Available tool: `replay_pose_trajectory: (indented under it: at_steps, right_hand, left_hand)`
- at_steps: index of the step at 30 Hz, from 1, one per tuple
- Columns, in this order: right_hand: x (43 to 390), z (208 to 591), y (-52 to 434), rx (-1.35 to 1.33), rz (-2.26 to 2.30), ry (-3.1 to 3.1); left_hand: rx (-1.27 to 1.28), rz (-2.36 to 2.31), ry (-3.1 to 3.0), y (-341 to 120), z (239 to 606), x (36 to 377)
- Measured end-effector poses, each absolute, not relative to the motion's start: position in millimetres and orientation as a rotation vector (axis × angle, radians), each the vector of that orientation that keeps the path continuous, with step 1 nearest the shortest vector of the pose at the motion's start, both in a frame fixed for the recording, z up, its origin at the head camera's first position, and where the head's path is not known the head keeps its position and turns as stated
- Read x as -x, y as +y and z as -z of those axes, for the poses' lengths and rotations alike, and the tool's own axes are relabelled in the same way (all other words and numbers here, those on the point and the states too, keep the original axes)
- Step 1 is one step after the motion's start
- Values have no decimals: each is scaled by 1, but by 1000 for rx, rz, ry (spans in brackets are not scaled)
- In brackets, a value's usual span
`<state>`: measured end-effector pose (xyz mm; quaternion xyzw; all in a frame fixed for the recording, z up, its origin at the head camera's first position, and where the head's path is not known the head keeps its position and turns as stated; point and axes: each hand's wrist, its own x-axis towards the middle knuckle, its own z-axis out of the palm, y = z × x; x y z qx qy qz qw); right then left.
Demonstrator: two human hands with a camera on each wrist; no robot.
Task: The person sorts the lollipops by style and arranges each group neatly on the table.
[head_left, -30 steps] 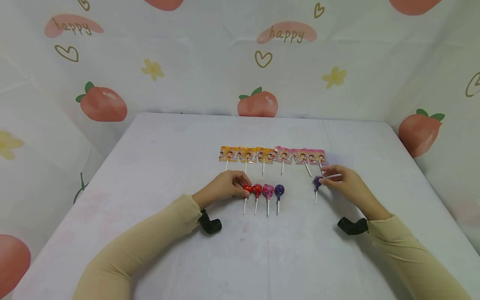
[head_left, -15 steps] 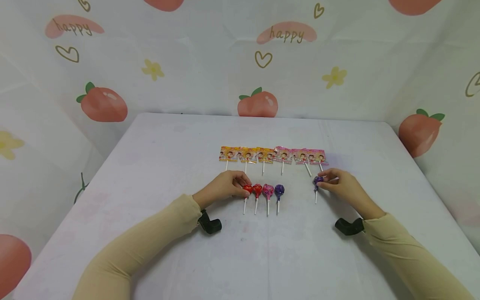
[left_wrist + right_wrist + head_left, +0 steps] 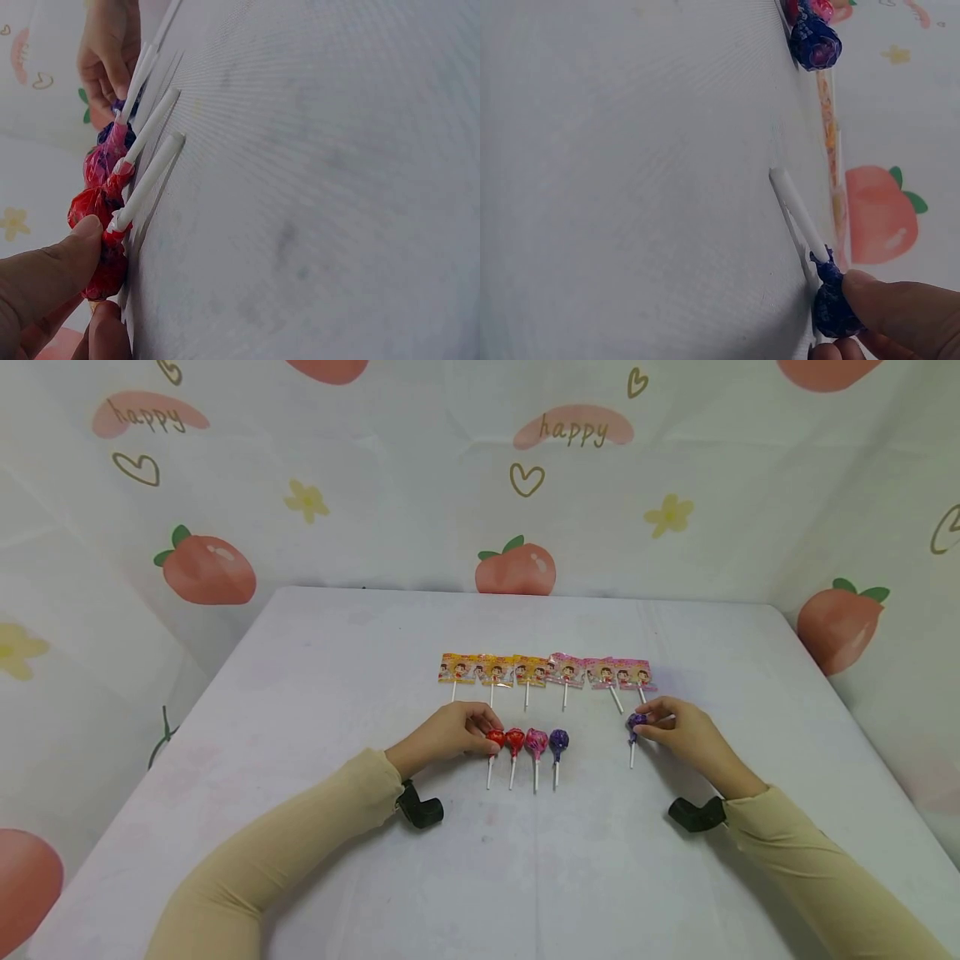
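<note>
Beige sleeves nearest. Left hand (image 3: pixel 450 732) pinching red lollipop (image 3: pixel 494 739), first in a row of four; right hand (image 3: pixel 678 727) pinching purple lollipop (image 3: pixel 636 722), apart on white table (image 3: pixel 525 860). Flat packet lollipops (image 3: pixel 545 670) beyond.

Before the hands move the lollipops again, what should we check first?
1. Right hand pinches the lone purple lollipop: ok.
2. Left hand touches the end red lollipop: ok.
3. Four round lollipops sit side by side, sticks toward the person: ok.
4. Open table between that row and the purple one: ok.
5. Flat wrapped lollipops line up behind: ok.
6. How firm the pinch is: cannot tell.
</note>
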<state>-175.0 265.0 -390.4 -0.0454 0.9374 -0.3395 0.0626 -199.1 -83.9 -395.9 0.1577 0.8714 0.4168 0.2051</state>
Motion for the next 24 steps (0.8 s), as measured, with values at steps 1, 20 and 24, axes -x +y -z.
replay_pose_trajectory:
  at_steps: [1, 20, 24]
  right_hand:
    - [175, 390, 265, 137, 1029, 2831]
    - [165, 377, 262, 167, 1099, 2818]
    - [163, 364, 259, 182, 1151, 2813]
  left_hand:
    - [-441, -1164, 2429, -84, 396, 199]
    - [-453, -1169, 2423, -85, 397, 199]
    - [-461, -1171, 2430, -85, 399, 200]
